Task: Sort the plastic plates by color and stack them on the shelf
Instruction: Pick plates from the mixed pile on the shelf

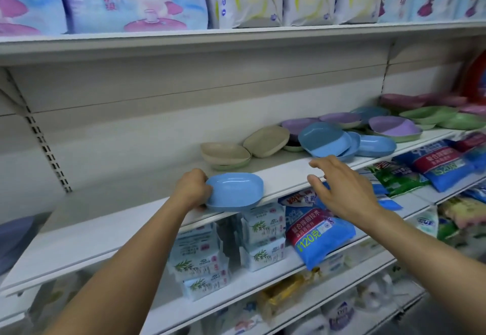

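Observation:
My left hand (191, 188) grips the left rim of a blue plate (234, 190) that sits at the front edge of the white shelf (147, 203). My right hand (338, 186) hovers open with spread fingers just in front of the shelf edge, near a tilted pile of blue plates (324, 140). Two beige plates (226, 153) lie behind the held plate. Purple plates (391, 125) and green plates (431, 115) are jumbled further right, with pink plates (402, 99) at the far right back.
The upper shelf (236, 42) carries pastel packaged goods close above. Below the plate shelf lie white tissue packs (263, 227) and a blue bag (319, 234). A bracket rail (47, 150) stands at the left wall.

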The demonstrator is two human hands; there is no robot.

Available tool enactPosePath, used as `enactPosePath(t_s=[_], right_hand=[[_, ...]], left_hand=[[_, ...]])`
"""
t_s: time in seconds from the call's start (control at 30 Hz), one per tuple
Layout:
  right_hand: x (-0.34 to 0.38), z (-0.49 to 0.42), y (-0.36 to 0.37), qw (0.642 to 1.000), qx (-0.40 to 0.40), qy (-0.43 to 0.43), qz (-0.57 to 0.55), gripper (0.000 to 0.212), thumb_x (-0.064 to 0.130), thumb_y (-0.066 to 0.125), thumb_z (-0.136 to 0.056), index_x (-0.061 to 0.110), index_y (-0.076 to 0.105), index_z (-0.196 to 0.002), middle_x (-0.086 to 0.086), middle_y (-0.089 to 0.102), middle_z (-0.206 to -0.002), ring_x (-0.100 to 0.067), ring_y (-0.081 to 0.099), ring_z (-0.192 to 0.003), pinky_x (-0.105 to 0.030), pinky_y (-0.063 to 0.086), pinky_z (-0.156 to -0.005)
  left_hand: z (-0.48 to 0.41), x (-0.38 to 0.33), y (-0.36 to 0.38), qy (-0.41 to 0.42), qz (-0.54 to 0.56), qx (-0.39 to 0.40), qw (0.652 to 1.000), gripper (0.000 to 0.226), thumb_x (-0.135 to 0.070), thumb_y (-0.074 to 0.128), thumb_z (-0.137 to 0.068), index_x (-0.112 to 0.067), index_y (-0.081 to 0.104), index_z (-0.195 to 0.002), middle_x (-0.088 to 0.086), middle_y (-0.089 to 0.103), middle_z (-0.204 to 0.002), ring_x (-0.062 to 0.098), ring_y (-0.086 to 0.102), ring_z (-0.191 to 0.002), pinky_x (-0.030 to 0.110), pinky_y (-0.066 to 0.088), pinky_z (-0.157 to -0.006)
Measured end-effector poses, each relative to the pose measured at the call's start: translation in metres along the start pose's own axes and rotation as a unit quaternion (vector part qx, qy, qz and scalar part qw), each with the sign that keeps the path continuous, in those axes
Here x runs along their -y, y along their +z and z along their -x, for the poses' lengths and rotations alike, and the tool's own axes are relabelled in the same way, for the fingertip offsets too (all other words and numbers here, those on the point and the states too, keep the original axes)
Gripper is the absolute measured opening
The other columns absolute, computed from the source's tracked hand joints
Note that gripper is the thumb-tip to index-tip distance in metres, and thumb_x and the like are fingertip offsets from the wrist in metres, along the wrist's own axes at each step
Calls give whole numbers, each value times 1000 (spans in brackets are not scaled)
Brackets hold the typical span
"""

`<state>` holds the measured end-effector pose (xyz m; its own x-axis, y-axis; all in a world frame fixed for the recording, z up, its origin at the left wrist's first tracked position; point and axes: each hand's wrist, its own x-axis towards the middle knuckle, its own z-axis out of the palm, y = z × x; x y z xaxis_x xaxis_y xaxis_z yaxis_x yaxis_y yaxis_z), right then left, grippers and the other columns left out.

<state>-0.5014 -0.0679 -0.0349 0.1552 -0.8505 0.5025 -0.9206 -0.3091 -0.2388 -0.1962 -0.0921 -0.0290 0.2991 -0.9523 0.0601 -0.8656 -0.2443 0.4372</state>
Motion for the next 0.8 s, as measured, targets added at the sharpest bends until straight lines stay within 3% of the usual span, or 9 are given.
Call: enactPosePath(t_s=[0.1, 0.2, 0.27, 0.6, 0.7, 0.8], right_hand=[[-21, -9, 3, 1000, 5, 21, -10, 34, 42, 41, -97, 27, 49, -127, 8, 51, -124, -16, 59, -99, -36, 48, -73], [-40, -21, 2, 999, 9, 49, -12, 33, 42, 41, -96, 26, 51, -123, 7, 53, -123, -17, 59, -98, -39, 48, -78], [-51, -32, 0, 997, 10, 74, -22, 33, 41, 42, -96, 25, 53, -122, 6, 56, -124, -19, 60, -101, -37, 48, -80], [-98, -93, -11, 984, -9, 174, -39, 25, 33, 48, -95, 18, 61, -109, -4, 65, -110, -29, 58, -101, -36, 43, -74], [-111, -119, -10, 977, -2, 213, -10, 33, 37, 47, -95, 13, 57, -115, -12, 63, -113, -33, 58, -101, -36, 40, -73], [-120, -139, -5, 968, 23, 251, -4, 45, 42, 47, -95, 4, 48, -118, -20, 59, -117, -37, 56, -106, -38, 37, -74]], left_hand=[[-2, -22, 11, 21, 125, 11, 992, 11, -6, 46, -83, -11, 56, -86, 13, 61, -89, 38, 65, -81, 46, 58, -68], [1, -48, 16, 42, 207, 13, 977, 15, -3, 38, -88, -12, 50, -89, 10, 56, -84, 32, 62, -59, 32, 49, -40], [2, -65, 18, 50, 236, 19, 970, 17, -3, 35, -91, -10, 49, -96, 11, 57, -80, 26, 58, -45, 25, 40, -33], [-20, -112, 27, 100, 314, 21, 944, 28, -6, 32, -94, -12, 45, -118, 13, 60, -76, 21, 54, -41, 26, 38, -35], [-33, -118, 26, 97, 317, 14, 943, 25, -9, 33, -97, -11, 46, -118, 13, 60, -77, 20, 53, -39, 26, 39, -36], [-43, -123, 26, 86, 330, 13, 940, 23, -13, 35, -98, -13, 48, -118, 10, 57, -85, 24, 56, -49, 31, 47, -43]])
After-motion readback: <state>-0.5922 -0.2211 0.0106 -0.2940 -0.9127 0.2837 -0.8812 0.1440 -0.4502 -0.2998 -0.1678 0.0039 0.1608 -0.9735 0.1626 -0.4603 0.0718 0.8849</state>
